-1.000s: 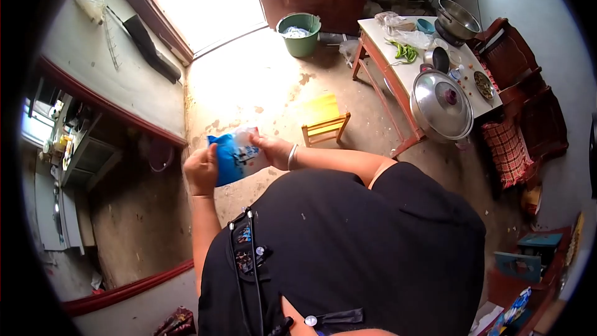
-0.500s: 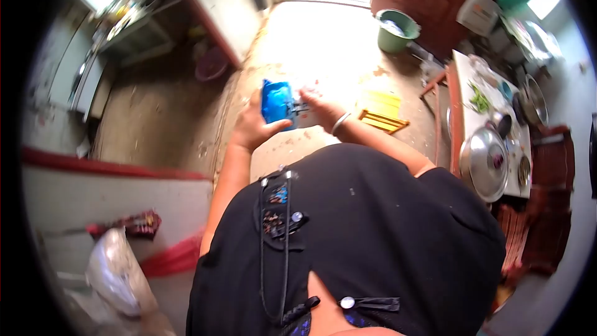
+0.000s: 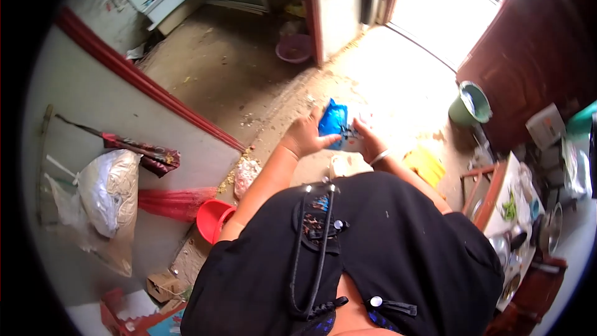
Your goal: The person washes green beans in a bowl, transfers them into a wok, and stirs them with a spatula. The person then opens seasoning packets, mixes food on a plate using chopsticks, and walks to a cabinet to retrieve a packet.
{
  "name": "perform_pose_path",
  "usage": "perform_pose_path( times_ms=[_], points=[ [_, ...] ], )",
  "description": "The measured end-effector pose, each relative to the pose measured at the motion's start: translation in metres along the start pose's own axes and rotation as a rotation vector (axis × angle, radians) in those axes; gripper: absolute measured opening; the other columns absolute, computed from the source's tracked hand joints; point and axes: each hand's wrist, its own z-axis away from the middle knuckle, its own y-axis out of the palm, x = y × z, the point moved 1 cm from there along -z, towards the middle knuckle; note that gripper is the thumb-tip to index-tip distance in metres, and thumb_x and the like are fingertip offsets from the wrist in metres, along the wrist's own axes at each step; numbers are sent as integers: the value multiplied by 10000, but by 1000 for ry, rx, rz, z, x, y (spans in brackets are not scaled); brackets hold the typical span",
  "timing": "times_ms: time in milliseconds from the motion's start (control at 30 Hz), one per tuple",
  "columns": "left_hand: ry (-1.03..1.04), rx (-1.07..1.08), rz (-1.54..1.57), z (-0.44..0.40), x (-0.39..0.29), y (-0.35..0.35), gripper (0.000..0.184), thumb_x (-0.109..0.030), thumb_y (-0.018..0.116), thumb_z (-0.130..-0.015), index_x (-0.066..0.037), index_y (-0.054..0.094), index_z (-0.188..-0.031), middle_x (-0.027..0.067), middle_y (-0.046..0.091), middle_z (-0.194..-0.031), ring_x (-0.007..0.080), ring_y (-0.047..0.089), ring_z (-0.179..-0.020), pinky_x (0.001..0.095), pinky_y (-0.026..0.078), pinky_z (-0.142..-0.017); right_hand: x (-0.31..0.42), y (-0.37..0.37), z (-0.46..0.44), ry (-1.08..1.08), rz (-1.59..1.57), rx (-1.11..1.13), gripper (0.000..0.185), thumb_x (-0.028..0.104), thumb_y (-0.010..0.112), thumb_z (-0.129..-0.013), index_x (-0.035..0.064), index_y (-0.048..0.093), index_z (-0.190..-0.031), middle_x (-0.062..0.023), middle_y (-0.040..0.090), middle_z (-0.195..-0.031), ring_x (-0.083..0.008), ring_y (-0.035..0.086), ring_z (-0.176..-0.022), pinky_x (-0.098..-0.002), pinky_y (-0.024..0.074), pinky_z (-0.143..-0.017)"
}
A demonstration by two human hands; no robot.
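Observation:
Out in front of my body, both hands hold a shiny blue plastic packet (image 3: 333,119) with a pale, dark-marked part on its right side. My left hand (image 3: 303,137) grips the packet's left side, thumb stretched across its lower edge. On the right side, my right hand (image 3: 371,144), with a white bangle (image 3: 380,157) at the wrist, closes on the pale part. Glare from the doorway washes out the fingertips there. What the packet contains cannot be seen.
A green bucket (image 3: 471,104) stands by the brown door at right. Pots and greens (image 3: 510,206) sit on a table (image 3: 497,211). A red bucket (image 3: 214,219) is low at left, under a wall with hanging bags (image 3: 109,193). A pink basin (image 3: 294,48) lies beyond the doorway.
My view has swung left, so the surroundings shift right and the red bucket comes into sight. Both hands still hold the packet, which now looks more tilted.

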Motion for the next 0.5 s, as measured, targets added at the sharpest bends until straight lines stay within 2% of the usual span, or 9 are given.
perform_pose_path(
  times_ms=[67, 200, 300, 333, 433, 500],
  points=[
    [-51, -7, 15, -7, 14, -4, 755, -467, 741, -627, -19, 448, -1160, 253, 608, -915, 396, 604, -855, 406, 493, -755, -5, -5, -22, 52, 12, 20, 496, 314, 592, -842, 115, 423, -1263, -46, 559, -1102, -179, 561, -973, -369, 464, -819],
    [-188, -61, -20, -30, 53, -7, 699, -583, 663, -670, -35, 478, -1064, 232, 616, -862, 396, 604, -826, 420, 487, -728, -2, 1, -76, 82, -2, 57, 338, 254, 590, -844, 101, 525, -1138, -18, 610, -978, -150, 600, -842, -325, 499, -703],
    [-318, -82, -27, -54, 85, -16, 632, -611, 604, -718, -32, 525, -958, 209, 618, -783, 375, 611, -766, 411, 482, -674, 6, 23, -120, 68, -62, 105, 298, 236, 584, -847, 96, 533, -1105, -24, 621, -933, -160, 611, -794, -324, 500, -679],
    [-197, -166, -86, -62, 94, -21, 577, -588, 570, -753, -28, 555, -890, 209, 612, -738, 389, 597, -718, 420, 481, -625, 12, 27, -133, 85, -19, 153, 292, 239, 587, -846, 97, 537, -1096, -28, 621, -928, -162, 609, -791, -318, 498, -662],
    [-140, -225, -180, -95, 108, -41, 475, -493, 581, -785, -28, 527, -699, 212, 588, -694, 404, 568, -662, 443, 459, -580, 13, 34, -186, 179, -87, 217, 300, 251, 601, -844, 104, 529, -1096, -24, 616, -930, -161, 604, -798, -307, 492, -641],
    [-128, -242, -239, -117, 121, -50, 456, -471, 586, -795, -27, 532, -705, 210, 582, -676, 397, 571, -653, 433, 462, -575, 18, 44, -216, 212, -85, 233, 312, 254, 604, -844, 108, 521, -1107, -23, 613, -941, -161, 600, -812, -313, 495, -652]
  ],
)
